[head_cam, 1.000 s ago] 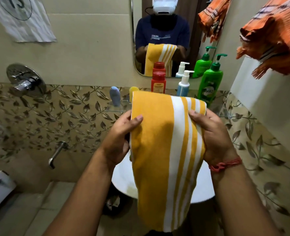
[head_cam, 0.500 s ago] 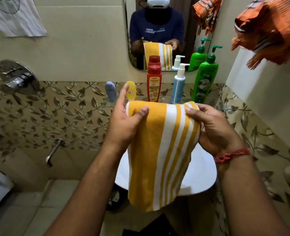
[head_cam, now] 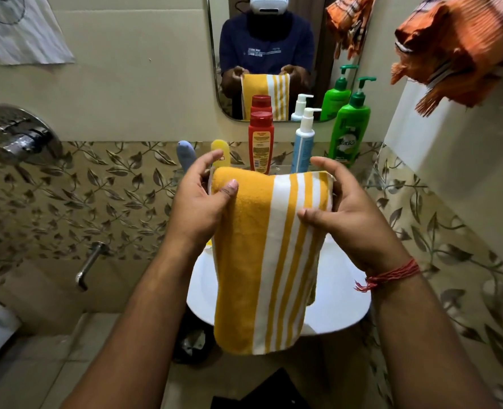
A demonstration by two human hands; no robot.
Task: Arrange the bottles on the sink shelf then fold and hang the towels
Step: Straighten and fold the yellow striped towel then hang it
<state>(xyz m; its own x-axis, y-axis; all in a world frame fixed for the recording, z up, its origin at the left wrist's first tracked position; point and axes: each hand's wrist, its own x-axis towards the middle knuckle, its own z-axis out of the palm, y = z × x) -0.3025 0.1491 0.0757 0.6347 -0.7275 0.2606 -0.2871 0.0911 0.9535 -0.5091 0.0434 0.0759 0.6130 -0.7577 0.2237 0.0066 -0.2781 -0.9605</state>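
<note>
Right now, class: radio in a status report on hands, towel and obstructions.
Left hand and right hand grip yellow striped towel, folded, above sink. Bottles upright on shelf. Nothing blocking.

Folded yellow-and-white striped towel (head_cam: pixel 262 255) held above the white sink (head_cam: pixel 341 302). The left hand (head_cam: pixel 200 208) grips its left edge, the right hand (head_cam: pixel 344 214) its right edge, thumbs on the front face. Behind the towel, on the shelf: red bottle (head_cam: pixel 260 143), blue pump bottle (head_cam: pixel 303 140), green pump bottle (head_cam: pixel 350 125). Above them, the mirror (head_cam: pixel 274 54).
</note>
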